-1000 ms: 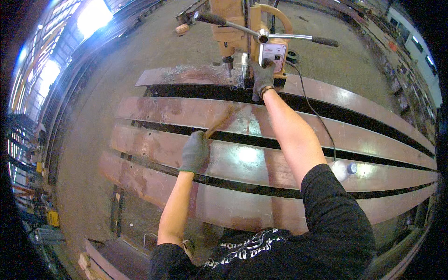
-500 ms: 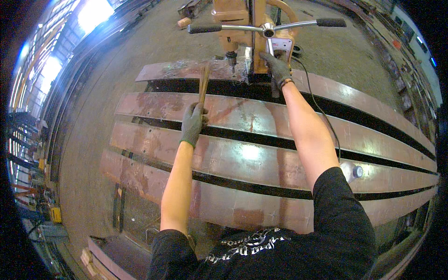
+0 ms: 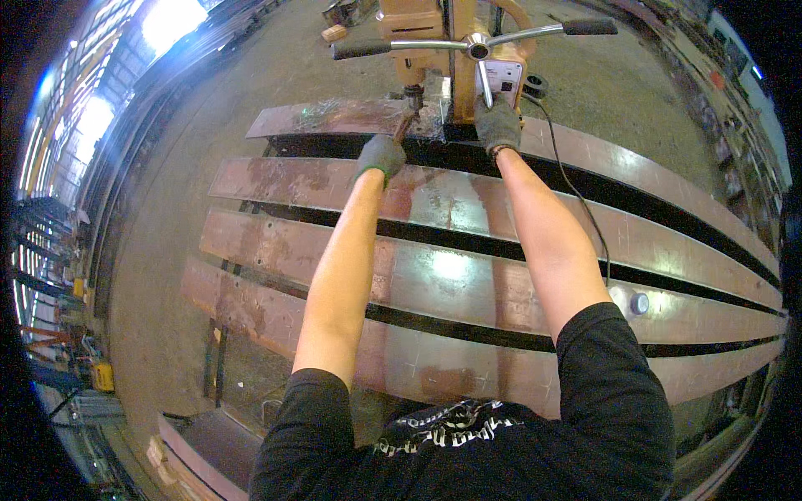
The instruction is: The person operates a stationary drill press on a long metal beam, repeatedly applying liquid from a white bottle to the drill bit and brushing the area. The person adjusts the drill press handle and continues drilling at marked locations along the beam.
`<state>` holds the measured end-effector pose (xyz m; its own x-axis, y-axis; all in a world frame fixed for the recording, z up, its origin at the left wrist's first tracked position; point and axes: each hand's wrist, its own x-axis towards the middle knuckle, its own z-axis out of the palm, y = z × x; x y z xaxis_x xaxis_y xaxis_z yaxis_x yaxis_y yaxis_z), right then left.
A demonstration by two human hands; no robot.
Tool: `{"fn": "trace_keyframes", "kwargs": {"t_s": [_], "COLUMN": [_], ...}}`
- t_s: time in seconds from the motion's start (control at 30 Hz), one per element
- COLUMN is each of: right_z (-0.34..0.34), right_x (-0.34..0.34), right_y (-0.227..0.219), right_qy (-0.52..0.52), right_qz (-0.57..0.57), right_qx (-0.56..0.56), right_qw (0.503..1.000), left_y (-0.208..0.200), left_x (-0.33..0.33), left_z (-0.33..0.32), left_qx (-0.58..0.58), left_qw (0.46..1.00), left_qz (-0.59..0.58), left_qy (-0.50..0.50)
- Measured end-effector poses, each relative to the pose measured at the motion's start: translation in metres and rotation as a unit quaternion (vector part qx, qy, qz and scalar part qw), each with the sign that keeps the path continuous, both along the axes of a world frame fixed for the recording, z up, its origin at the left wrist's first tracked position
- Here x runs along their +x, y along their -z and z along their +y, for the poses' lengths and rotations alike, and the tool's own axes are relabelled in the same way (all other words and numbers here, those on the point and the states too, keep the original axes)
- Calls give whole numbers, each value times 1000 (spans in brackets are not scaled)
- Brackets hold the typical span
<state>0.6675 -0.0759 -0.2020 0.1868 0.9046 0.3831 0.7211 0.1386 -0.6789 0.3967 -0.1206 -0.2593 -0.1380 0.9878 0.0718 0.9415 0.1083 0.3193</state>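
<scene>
My gloved left hand (image 3: 382,155) is closed around a thin brown brush (image 3: 405,125), which looks like a bundle of bristles. Its far end reaches the drill chuck and bit (image 3: 413,98) of an orange-yellow magnetic drill (image 3: 464,79). The exact contact there is hard to make out. On the lower spoke of the drill's three-armed feed handle (image 3: 477,50), my gloved right hand (image 3: 499,123) is wrapped near the control panel. The drill stands on the farthest steel plate (image 3: 313,118), where metal shavings (image 3: 355,108) lie around the bit.
Several long steel plates (image 3: 334,242) lie side by side with dark gaps between them. A black cable (image 3: 576,188) runs from the drill across them on the right. A clear bottle with a grey-blue cap (image 3: 639,303) lies near my right arm. Wood blocks (image 3: 334,33) sit on the floor.
My left hand has moved forward and right, bringing the brush from left of the drill to the bit. My right hand stays on the handle spoke, its wrist shifted slightly left.
</scene>
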Motion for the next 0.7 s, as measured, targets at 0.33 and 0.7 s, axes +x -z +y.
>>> {"fn": "trace_keyframes", "kwargs": {"t_s": [0.33,0.7], "right_z": [-5,4], "right_x": [11,24], "right_y": [9,6], "right_qy": [-17,34], "right_qz": [-11,-27], "right_qx": [-35,-31], "right_qw": [999,999], "left_y": [-28,-57], "left_x": [33,12], "left_z": [-44,-32], "left_qx": [-144,152], "left_qw": [984,982], "left_qz": [-23,-110], "left_qy": [106,-31]}}
